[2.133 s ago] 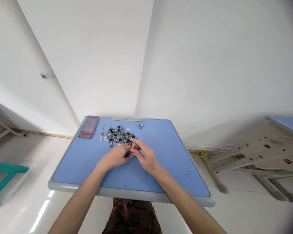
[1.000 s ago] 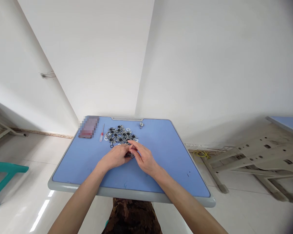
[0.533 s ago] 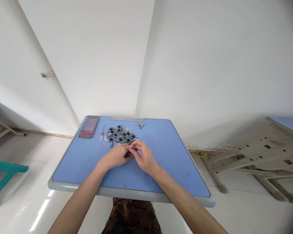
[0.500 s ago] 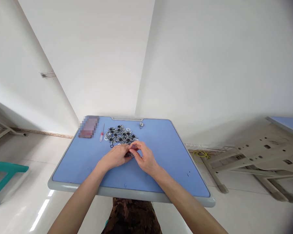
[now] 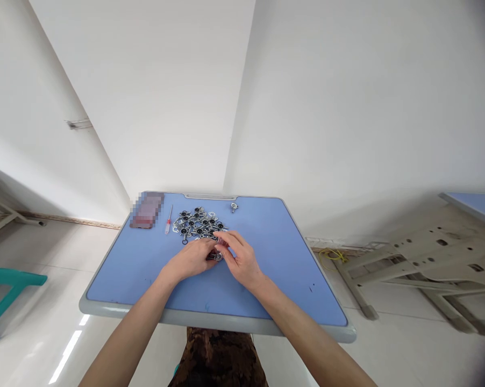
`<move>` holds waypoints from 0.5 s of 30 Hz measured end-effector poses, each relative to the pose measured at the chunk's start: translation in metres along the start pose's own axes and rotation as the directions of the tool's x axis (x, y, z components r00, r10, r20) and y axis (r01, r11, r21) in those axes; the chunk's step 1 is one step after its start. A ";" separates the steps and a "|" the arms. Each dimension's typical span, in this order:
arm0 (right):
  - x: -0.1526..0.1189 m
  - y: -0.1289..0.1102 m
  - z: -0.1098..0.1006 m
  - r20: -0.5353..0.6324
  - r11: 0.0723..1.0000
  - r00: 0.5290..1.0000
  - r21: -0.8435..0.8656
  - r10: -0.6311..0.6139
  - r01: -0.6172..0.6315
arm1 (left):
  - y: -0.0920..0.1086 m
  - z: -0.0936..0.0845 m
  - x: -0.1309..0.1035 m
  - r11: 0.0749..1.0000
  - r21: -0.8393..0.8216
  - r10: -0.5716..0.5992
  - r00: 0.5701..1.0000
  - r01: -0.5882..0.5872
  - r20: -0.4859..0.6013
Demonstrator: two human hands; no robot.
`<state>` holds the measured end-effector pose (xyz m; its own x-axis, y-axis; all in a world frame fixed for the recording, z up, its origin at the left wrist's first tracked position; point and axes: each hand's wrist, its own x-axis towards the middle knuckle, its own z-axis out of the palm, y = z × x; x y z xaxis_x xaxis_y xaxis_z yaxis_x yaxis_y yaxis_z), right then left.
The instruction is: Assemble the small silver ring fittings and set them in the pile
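At the far left, a teal stool (image 5: 12, 277) stands on the floor, beyond the edge of the blue table (image 5: 283, 247). On the table's far left corner lies a flat, dark reddish object (image 5: 148, 210), partly blurred out. Just right of it is a screwdriver (image 5: 168, 221) with a red and clear handle, its shaft pointing toward the wall.

The left forearm rises from the bottom edge and slants up to the right, across the table's near rim. The left hand (image 5: 192, 259) is low over the tabletop, back upward, wrist nearly straight, its fingers curled round a small metal part (image 5: 217, 257) that shows at the fingertips. The part is in front of the near side of a pile of metal parts with black round caps (image 5: 198, 223); a black ring (image 5: 185, 242) lies at the pile's near left edge.

The right hand (image 5: 242, 260) meets the left from the other side, its forearm slanting up to the left from the lower right. Its thumb and index finger arch toward each other near the held part, with something reddish and translucent between them; whether they grip it cannot be told.

Beyond the right hand, near the far edge, a single metal part (image 5: 234, 207) lies apart from the pile.
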<state>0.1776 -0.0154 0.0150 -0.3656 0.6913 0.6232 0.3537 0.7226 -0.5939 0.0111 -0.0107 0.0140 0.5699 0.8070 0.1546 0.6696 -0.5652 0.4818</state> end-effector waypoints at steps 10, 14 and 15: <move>-0.002 0.002 0.001 0.014 1.000 1.000 -0.019 -0.003 0.004 | 0.000 -0.001 0.000 1.000 -0.017 0.010 1.000 -0.010 0.015; -0.002 0.004 0.002 0.016 0.988 0.992 0.087 0.125 -0.126 | 0.001 -0.001 0.000 1.000 0.013 -0.014 0.999 0.014 0.043; -0.001 0.004 0.002 0.024 0.976 0.985 0.129 0.174 -0.175 | 0.001 -0.002 0.000 1.000 0.019 -0.015 0.999 0.014 0.046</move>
<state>0.1778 -0.0133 0.0108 -0.3191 0.8061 0.4984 0.2985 0.5846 -0.7544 0.0112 -0.0108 0.0164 0.5815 0.8064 0.1073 0.6863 -0.5571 0.4677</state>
